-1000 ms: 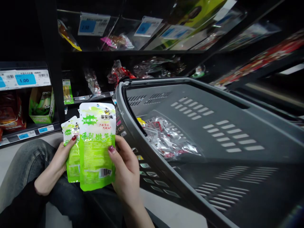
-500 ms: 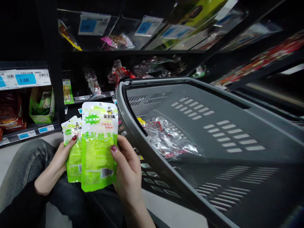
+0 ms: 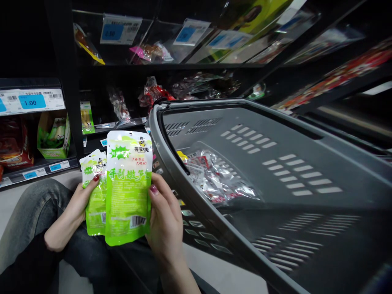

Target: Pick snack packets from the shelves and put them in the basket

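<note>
My left hand (image 3: pixel 75 210) is closed on a green-and-white snack pouch (image 3: pixel 94 204), its thumb pressed on the front. A second, matching snack packet (image 3: pixel 128 204) is gripped at its right edge by my right hand (image 3: pixel 167 218), the thumb along that edge and the fingers behind. This nearer packet stands upright and overlaps the right side of the left one. Both show printed text and a barcode. To the right of my right hand, a grey shopping basket (image 3: pixel 294 139) holds several clear and red plastic-wrapped packets (image 3: pixel 214 175).
Black shelves with price labels (image 3: pixel 121 29) rise in front. A green display box (image 3: pixel 54 136) of small packs sits at the left, and red packaged goods (image 3: pixel 14 143) lie beside it. More plastic bags (image 3: pixel 153 94) lie behind the basket rim. My bent knee (image 3: pixel 36 216) is at lower left.
The right-hand packet has shifted slightly to the right, showing a little more of the left one. My right thumb has slid toward the packet's edge. The left hand stays put.
</note>
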The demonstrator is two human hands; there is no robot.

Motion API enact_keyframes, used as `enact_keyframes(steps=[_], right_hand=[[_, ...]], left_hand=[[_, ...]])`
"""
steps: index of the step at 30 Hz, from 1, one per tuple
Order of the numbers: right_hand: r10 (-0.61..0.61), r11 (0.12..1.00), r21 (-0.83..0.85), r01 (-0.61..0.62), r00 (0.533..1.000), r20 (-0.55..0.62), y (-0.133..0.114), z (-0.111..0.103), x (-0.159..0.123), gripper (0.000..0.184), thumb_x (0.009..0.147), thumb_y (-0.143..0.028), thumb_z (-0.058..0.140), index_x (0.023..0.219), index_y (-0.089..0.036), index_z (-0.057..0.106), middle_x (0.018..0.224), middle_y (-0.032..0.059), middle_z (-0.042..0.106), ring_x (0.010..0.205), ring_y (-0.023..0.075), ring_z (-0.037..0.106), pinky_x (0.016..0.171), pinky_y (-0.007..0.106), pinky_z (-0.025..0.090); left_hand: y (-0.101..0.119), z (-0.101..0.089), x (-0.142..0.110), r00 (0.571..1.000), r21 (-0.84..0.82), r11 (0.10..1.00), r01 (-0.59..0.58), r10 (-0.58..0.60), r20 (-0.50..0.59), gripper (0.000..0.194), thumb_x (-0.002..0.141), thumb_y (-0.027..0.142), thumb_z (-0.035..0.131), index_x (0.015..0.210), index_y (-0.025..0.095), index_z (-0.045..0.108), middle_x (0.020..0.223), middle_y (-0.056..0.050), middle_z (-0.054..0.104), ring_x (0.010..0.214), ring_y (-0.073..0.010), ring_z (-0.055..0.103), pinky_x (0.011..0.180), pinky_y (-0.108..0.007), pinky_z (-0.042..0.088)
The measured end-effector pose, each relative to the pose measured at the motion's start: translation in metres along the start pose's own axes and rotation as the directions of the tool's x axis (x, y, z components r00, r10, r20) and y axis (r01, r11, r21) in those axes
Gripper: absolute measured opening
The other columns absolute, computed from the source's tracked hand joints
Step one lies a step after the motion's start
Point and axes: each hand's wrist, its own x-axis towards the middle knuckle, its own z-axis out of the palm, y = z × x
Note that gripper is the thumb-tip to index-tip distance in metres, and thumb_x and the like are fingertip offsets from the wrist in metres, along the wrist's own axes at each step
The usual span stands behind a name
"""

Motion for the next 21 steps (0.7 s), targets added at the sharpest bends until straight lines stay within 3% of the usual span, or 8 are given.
enact_keyframes(steps=[4,21], right_hand=[[0.001,1.000,0.014,-0.001,1.000,-0.026,-0.0003,0.0001,-0.0002,0.028,0.083,-0.043,0.047,0.100,-0.024,0.059,0.089,0.0042,0.062,0.083,0.0224,0.059,0.065,0.033,0.047],[0.036,0.998,0.047,-0.036,0.999,0.018,-0.0098,0.0076,0.0010,0.042,0.083,-0.057,0.035,0.096,-0.024,0.057,0.075,0.0035,0.063,0.073,0.0225,0.062,0.062,0.035,0.046]], left_hand=[[0.0018,0.0019,-0.0014,1.000,0.012,1.000,0.001,-0.001,-0.014,0.035,0.063,0.032,0.074,0.089,0.009,0.069,0.083,-0.013,0.073,0.073,-0.0267,0.069,0.067,-0.032,0.055],[-0.0017,-0.0025,0.0009,1.000,0.028,1.000,0.002,-0.002,-0.002,0.032,0.067,0.033,0.072,0.089,0.010,0.069,0.083,-0.012,0.073,0.073,-0.0256,0.069,0.068,-0.032,0.055]])
